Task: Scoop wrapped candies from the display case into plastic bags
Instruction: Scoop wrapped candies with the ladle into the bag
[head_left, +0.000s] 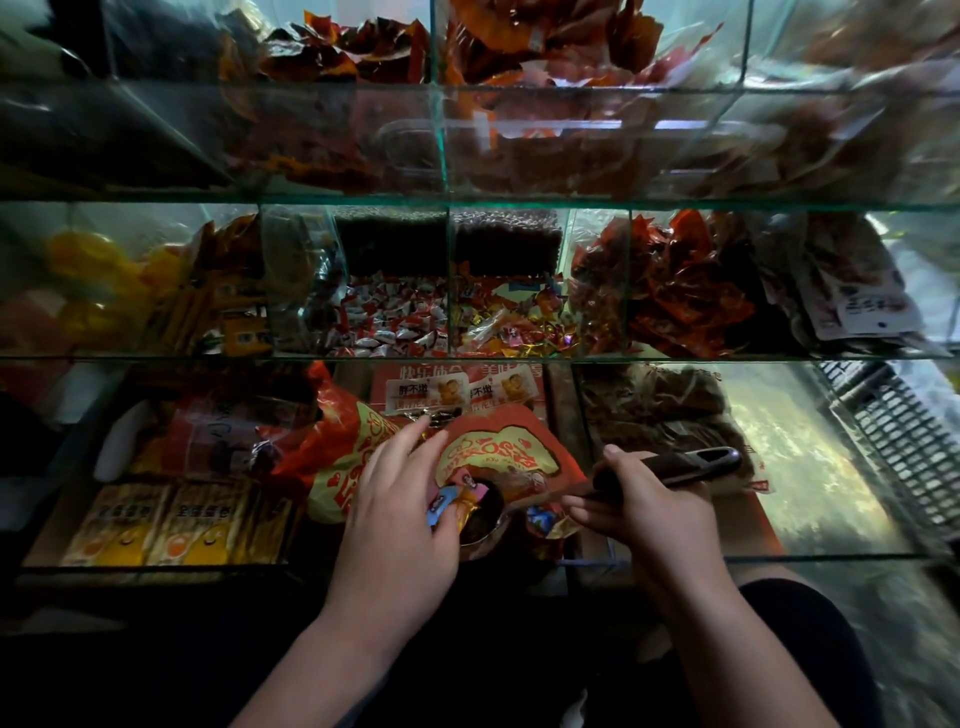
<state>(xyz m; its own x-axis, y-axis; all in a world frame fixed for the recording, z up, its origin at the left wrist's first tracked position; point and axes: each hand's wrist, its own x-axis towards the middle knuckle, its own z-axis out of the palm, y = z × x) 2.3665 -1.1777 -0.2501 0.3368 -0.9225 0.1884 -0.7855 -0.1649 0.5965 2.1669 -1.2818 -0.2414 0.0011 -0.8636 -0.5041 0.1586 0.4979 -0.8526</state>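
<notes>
In the head view, a scoop (524, 512) is held by its dark handle in the right hand (644, 512), whose fingers are closed around the grip. The bowl of the scoop lies low at the front edge of the display case (675, 558), in its bottom middle compartment, above a red and yellow bag (374, 457). A few wrapped candies (457, 501) are seen in or just over the bowl, touching the fingertips of the left hand (400, 514), which is spread open and pressed down over them, nothing being gripped.

The step in hand is judged to be the loading of the scoop, the candies being steadied by the open hand. No plastic bag for filling can be made out. A level lift of the scoop out of the case is called for next, so that nothing is spilled.
</notes>
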